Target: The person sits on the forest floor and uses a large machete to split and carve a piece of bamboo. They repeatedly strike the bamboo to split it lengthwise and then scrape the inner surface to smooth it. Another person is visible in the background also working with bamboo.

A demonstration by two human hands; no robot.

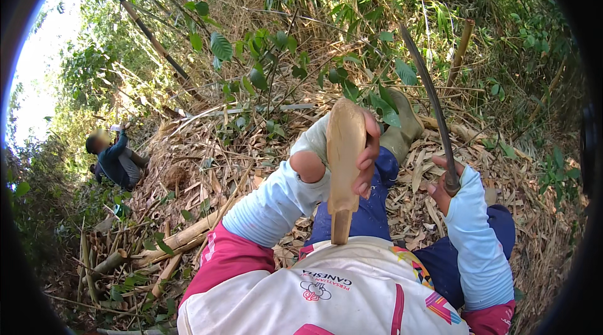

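Note:
My left hand (pixel 368 158) is wrapped round a pale carved wooden piece (pixel 344 146), shaped like a paddle with a rounded broad top. Its narrow squared lower end points toward my shirt (pixel 352 272) and reaches the shirt's upper edge. Light blue cloth covers my left forearm and part of the hand. To the right, my right hand (pixel 447 185) grips the lower end of a long, dark, slightly curved machete (pixel 433 93). The machete stands nearly upright, apart from the wooden piece, with its tip up toward the bushes.
Dry leaves (pixel 207 162) cover the sloping ground around my legs. Cut bamboo poles (pixel 182 234) lie at the left. Beyond my boot (pixel 403 124) grow leafy stems (pixel 270 65) and bamboo. Another person (pixel 118 158) sits farther off at the left.

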